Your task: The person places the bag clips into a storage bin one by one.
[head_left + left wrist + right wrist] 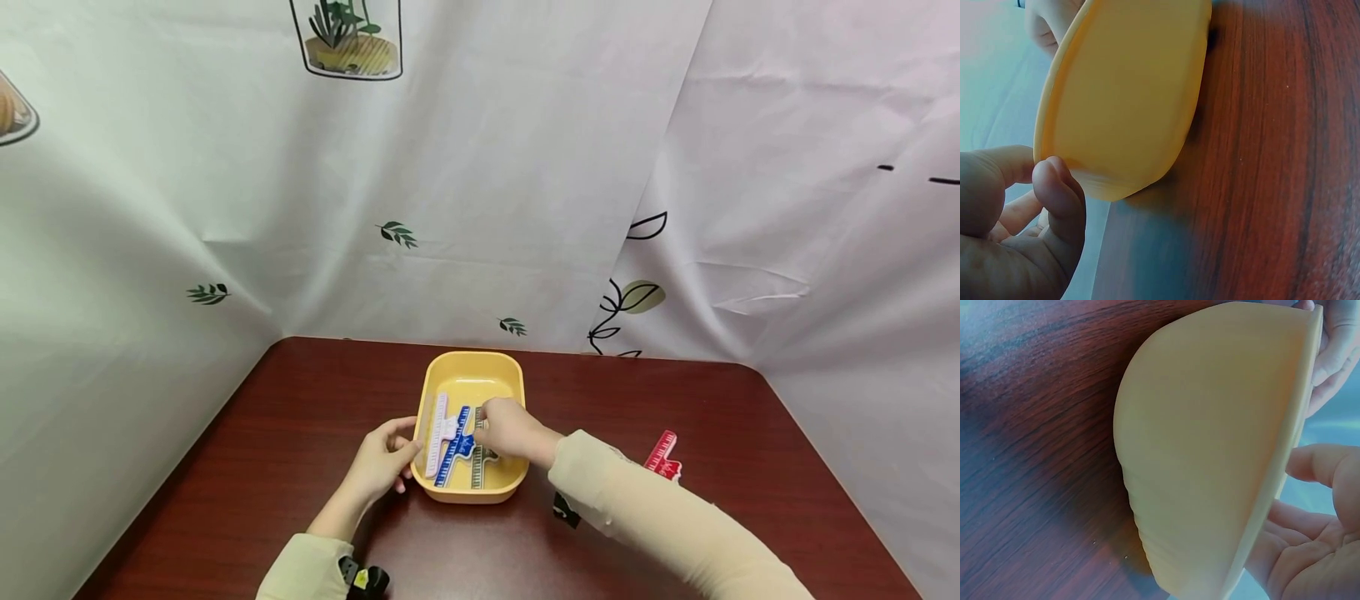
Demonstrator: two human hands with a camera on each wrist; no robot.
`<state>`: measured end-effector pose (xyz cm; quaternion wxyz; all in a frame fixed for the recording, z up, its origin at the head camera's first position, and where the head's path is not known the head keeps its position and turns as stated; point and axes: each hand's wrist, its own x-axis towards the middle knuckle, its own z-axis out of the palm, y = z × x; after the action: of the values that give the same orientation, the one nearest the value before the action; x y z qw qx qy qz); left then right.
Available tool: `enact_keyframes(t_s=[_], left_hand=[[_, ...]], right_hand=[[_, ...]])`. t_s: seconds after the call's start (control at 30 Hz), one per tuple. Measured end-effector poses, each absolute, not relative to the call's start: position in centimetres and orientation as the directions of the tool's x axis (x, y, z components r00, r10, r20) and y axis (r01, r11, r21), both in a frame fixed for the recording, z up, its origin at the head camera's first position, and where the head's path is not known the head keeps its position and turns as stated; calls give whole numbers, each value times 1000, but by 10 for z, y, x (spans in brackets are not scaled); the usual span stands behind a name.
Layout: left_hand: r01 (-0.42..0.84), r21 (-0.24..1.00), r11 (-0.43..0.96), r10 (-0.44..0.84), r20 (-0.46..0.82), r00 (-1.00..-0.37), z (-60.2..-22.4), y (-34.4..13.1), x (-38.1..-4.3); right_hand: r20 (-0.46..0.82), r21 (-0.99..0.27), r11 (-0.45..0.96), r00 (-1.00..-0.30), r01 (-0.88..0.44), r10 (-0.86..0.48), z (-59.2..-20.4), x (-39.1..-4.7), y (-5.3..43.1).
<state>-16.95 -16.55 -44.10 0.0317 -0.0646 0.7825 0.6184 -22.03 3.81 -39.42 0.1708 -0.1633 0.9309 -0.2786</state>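
Observation:
A yellow tray [480,497] stands on the table, with three clips marked like rulers lying lengthwise in it. The pink clip [437,442] is at the left, the blue clip [452,454] beside it, slightly slanted, and the dark green clip [477,473] to their right. My left hand [384,460] pinches the tray's left rim between thumb and fingers. Reaching over the right rim, my right hand [513,427] has its curled fingers on the dark green clip, covering part of it. In the right wrist view the tray wall hides those fingertips.
A red clip [663,457] lies on the table to the right, partly behind my right sleeve [652,517]. The dark red wooden table [337,375] meets a pale printed curtain [480,208] at its back and sides.

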Motion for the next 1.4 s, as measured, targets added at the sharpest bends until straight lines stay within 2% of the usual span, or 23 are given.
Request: enact_keyframes(t_s=[0.33,0.77,1.23,1.4], left_hand=[[-139,962,236,-62,-128,-990,-440,-165,-169],[-133,959,249,-57,-122,-991,-440,-165,-167],[-122,956,266,-59,-110,-992,-441,-166,-167],[-121,953,278,-62,-108,-992,-442,-165,-168]], right_hand=[[-101,-635,723,-899,-272,-427,-393,-219,43],[50,-708,632,-916,-314,-399,-392,-214,52],[48,-771,581,-934,-259,-353,-387,-209,65],[2,-813,549,-943,-196,-333,-387,-208,70]])
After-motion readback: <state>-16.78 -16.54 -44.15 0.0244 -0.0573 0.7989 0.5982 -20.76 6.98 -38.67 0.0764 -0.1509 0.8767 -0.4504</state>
